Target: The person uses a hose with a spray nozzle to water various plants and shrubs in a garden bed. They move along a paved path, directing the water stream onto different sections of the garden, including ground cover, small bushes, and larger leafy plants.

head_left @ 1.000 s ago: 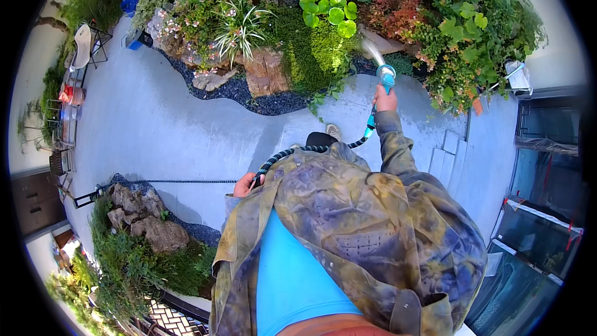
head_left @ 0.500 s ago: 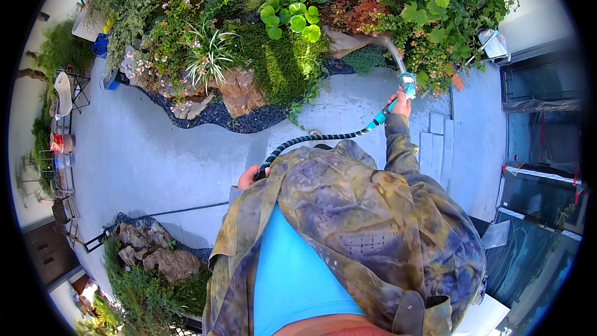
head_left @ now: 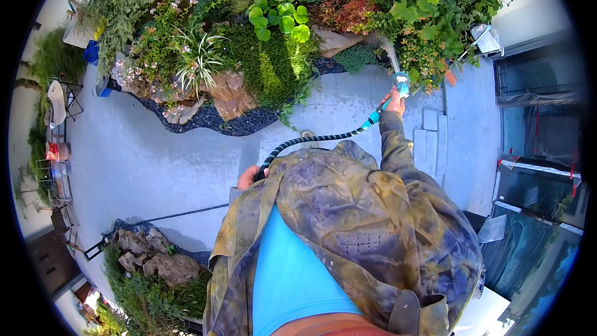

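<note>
My right hand (head_left: 394, 102) is closed round the handle of a teal hose nozzle (head_left: 401, 83), arm stretched forward. A jet of water (head_left: 389, 53) leaves the nozzle toward the far garden bed, near a red-leaved shrub (head_left: 348, 5) and a dense green bush (head_left: 420, 18). From the nozzle a black-and-teal striped hose (head_left: 314, 140) curves back to my left side. There my left hand (head_left: 249, 177) grips the hose close to my jacket; part of that hand is hidden by the sleeve and hose.
Dark gravel (head_left: 217, 126) and rocks (head_left: 233, 94) edge the far bed. Behind me on the left is a second bed with rocks (head_left: 171, 264); the hose (head_left: 186, 213) trails past it over the grey concrete floor (head_left: 155, 168). Stacked pale slabs (head_left: 429, 140) and glass doors (head_left: 538, 193) are on the right.
The view has shifted slightly, so the garden bed sits a little further left. The nozzle and right hand appear slightly further left; both hands keep their grip and water still flows.
</note>
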`<state>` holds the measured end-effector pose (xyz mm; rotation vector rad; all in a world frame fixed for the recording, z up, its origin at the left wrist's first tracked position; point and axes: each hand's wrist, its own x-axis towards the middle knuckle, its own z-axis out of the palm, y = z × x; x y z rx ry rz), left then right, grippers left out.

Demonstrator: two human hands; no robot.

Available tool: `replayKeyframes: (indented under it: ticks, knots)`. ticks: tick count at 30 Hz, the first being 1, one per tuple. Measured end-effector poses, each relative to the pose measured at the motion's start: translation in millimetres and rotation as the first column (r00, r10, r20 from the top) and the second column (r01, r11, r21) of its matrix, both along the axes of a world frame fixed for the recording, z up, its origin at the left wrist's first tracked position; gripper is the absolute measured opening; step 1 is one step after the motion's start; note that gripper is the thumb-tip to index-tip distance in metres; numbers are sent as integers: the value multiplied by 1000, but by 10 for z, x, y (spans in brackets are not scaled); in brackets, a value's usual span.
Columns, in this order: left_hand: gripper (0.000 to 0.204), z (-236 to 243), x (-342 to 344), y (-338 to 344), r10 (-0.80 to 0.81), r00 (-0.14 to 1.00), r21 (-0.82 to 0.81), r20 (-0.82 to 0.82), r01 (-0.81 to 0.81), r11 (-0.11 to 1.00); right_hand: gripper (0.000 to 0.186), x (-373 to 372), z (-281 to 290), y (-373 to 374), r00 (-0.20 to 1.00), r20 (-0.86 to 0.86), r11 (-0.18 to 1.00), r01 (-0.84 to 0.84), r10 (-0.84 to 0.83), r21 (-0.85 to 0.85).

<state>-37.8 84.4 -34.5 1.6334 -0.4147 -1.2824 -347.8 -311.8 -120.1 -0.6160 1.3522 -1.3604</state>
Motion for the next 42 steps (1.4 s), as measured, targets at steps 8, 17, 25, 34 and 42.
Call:
replayKeyframes:
  ticks: [8, 17, 25, 34, 42]
  knots:
    - [31, 96, -113, -83, 9, 999, 19, 53, -10, 1000, 24, 67, 119, -47, 998, 7, 994, -61, 61, 92]
    - [30, 19, -98, -236, 1, 999, 26, 46, -3, 1000, 27, 169, 291, -201, 995, -16, 991, -99, 98, -94]
    - [31, 16, -62, -351, 64, 998, 45, -24, -63, 997, 27, 348, 391, -306, 995, -54, 993, -91, 87, -78]
    - [31, 61, -14, -405, 70, 995, -33, 73, -68, 997, 27, 717, 612, -288, 958, -95, 959, -278, 272, -55]
    - [29, 130, 102, -389, 44, 996, 15, 83, -45, 999, 30, 954, 666, -370, 950, -144, 951, -291, 275, -100]
